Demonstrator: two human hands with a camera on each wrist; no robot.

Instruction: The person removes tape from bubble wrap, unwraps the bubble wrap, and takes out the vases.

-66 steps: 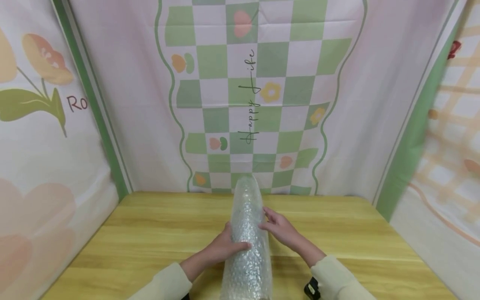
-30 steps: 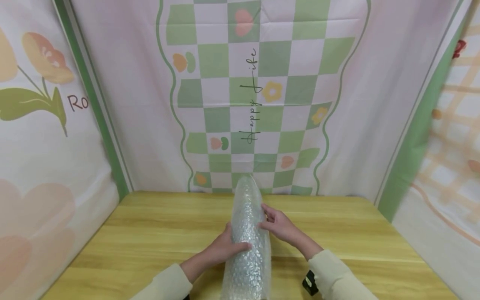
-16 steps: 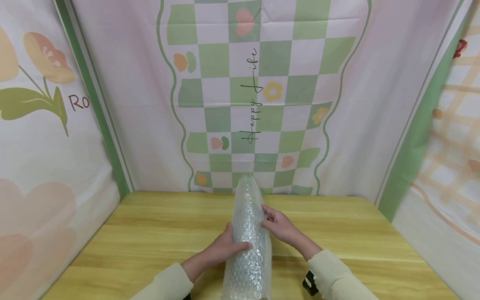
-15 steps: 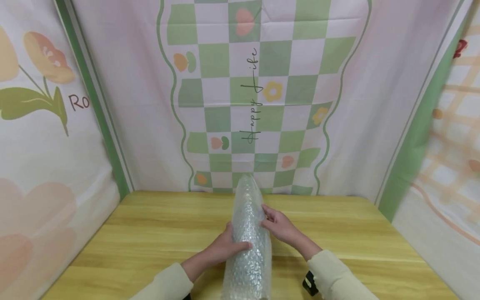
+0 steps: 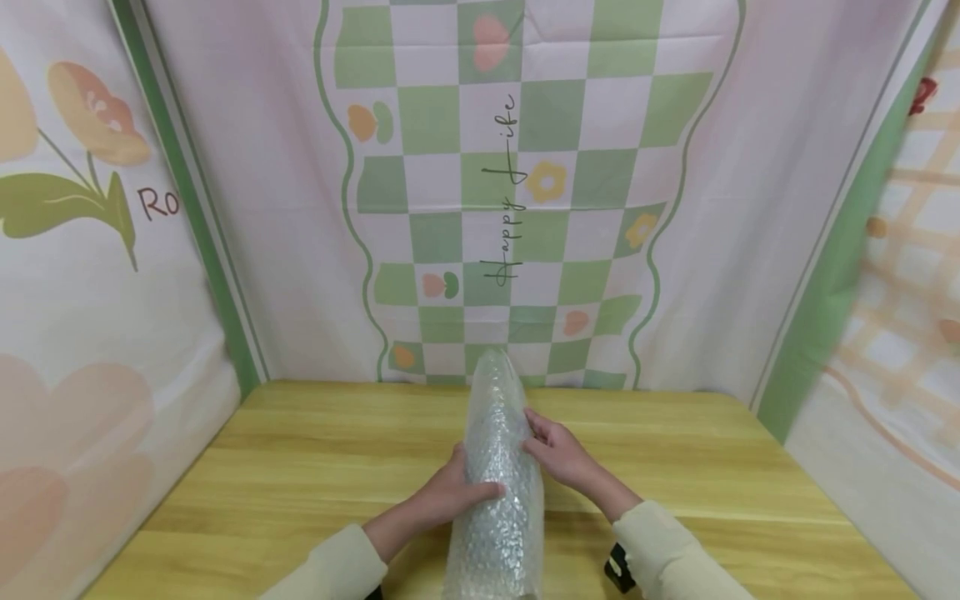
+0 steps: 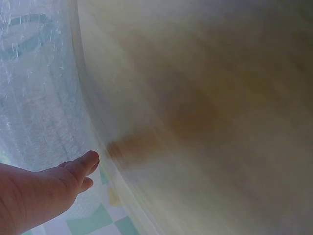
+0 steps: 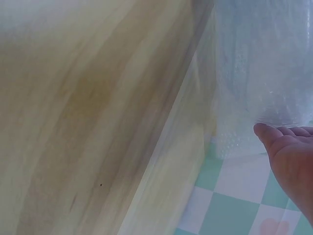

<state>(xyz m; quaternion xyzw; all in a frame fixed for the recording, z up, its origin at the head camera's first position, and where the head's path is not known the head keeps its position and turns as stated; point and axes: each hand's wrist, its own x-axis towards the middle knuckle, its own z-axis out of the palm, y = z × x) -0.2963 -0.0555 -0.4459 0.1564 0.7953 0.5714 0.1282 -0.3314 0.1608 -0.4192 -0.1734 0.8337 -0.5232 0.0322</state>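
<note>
A clear, shiny roll of bubble wrap [image 5: 495, 467] stands in the middle of the head view, its lower end cut off by the frame. My left hand [image 5: 450, 492] grips its left side, thumb laid across the front and most fingers hidden behind. Higher up on the right edge, my right hand [image 5: 562, 454] holds the wrap between thumb and fingers. In the left wrist view the left hand [image 6: 49, 193] lies against the bubble wrap [image 6: 39, 107]. The right hand [image 7: 288, 152] touches the lower part of the bubble wrap [image 7: 269, 63] in the right wrist view.
A wood-grain table [image 5: 300, 450] spreads under both arms. Behind it hangs a green-and-white checked curtain [image 5: 427, 237], with printed curtains [image 5: 90, 308] on both sides. A small black item [image 5: 619, 568] sits by the right sleeve.
The right hand has shifted slightly, its thumb a little higher along the wrap's edge. The left hand and the roll have stayed nearly still.
</note>
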